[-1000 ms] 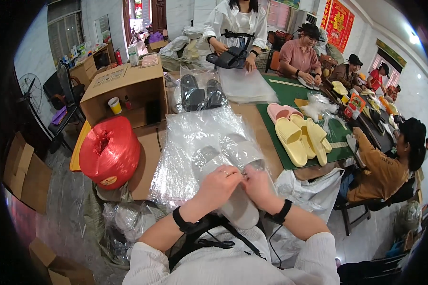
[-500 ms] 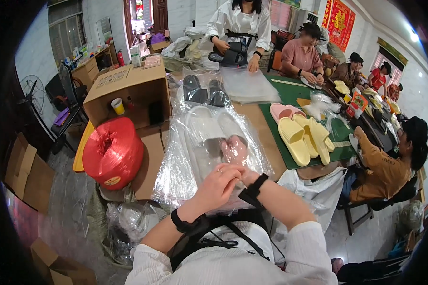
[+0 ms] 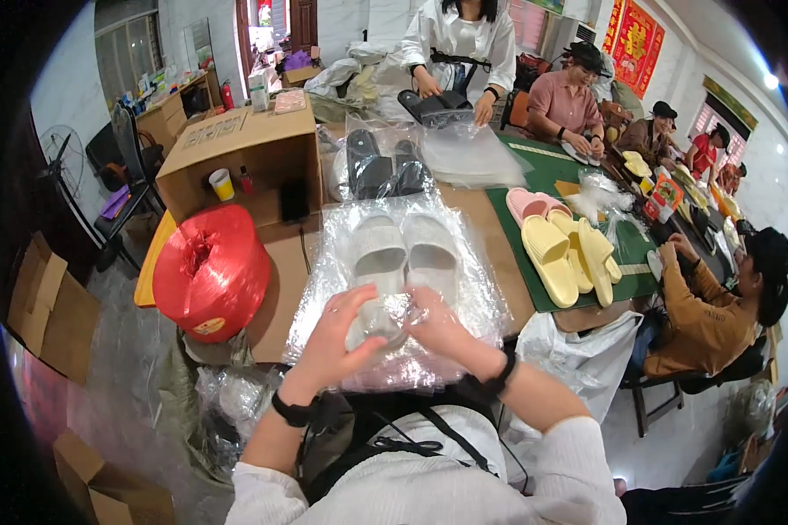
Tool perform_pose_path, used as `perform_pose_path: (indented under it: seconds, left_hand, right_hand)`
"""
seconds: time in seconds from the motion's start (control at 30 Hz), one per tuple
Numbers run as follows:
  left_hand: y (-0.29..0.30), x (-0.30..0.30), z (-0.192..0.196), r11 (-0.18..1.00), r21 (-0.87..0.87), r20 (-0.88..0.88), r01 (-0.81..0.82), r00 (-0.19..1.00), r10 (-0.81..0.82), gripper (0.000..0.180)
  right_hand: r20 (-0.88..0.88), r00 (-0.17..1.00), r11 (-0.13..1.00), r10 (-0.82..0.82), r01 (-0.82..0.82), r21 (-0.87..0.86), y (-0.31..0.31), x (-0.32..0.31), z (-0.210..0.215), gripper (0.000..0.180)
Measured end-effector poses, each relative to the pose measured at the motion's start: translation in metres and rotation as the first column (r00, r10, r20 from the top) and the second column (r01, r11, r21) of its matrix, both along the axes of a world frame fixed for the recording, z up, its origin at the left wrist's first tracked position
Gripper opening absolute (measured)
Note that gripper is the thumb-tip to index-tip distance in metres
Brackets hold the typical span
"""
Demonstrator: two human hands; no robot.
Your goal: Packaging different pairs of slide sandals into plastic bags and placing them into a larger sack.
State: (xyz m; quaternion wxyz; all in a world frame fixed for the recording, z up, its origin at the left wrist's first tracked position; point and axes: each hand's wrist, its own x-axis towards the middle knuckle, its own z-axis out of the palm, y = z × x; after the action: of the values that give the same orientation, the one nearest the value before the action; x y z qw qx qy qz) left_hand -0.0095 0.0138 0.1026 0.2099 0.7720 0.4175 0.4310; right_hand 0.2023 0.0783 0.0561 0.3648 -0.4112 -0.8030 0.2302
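A pair of pale grey-white slide slippers [image 3: 432, 249] lies in a clear plastic bag [image 3: 481, 302], soles down and toes away from me. My left hand [image 3: 337, 337] is over the near left part of the bag, its fingers stretched and the thumb apart. Facing it, my right hand [image 3: 442, 328] is at the heel end of the right slipper; motion smears its fingers. Shiny clear plastic shows between the two hands, covering the heels. I cannot make out whether the right fingers pinch it.
Black slippers [image 3: 369, 166] in clear plastic lie beyond, beside stacked clear bags [image 3: 473, 157]. A red twine roll [image 3: 210, 276] and cardboard box [image 3: 249, 157] stand left. Yellow slippers [image 3: 550, 262] and pink slippers [image 3: 527, 203] rest on a green mat [image 3: 517, 227]. Co-workers sit and stand around.
My right hand has come out of the bag, where it was beside the right slipper. My left hand has left the right wrist and moved left. The slippers now lie side by side, straighter.
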Motion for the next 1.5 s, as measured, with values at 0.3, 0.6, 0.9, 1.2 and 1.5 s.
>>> perform_pose_path:
  seconds: [0.3,0.6,0.9,1.2,1.5]
  left_hand:
    - [-0.039,-0.033,-0.026,0.989,-0.032,-0.336,0.141,0.931,-0.144,0.060]
    - [-0.048,-0.047,-0.048,0.995,0.088,-0.366,-0.040,0.928,0.069,0.056]
    - [-0.042,-0.055,-0.071,0.999,-0.032,-0.067,-0.022,0.998,0.020,0.019]
    - [-0.012,-0.040,-0.079,0.811,-0.501,0.136,-0.303,0.898,0.419,0.026]
    - [-0.020,-0.009,-0.040,0.794,0.155,-0.245,-0.588,0.755,0.607,0.014]
  right_hand:
    - [0.210,0.959,0.982,-0.189,0.184,0.042,-0.060,0.153,0.054,0.031]
    - [0.240,0.946,0.971,0.219,-0.235,0.039,-0.029,0.149,0.019,0.030]
    - [-0.037,0.987,0.986,0.158,-0.159,-0.042,-0.026,0.158,-0.011,0.008]
    - [-0.010,0.947,0.924,-0.320,0.310,-0.223,-0.023,0.131,-0.028,0.027]
    - [0.193,0.851,0.853,-0.488,0.512,-0.104,-0.017,0.119,-0.032,0.037]
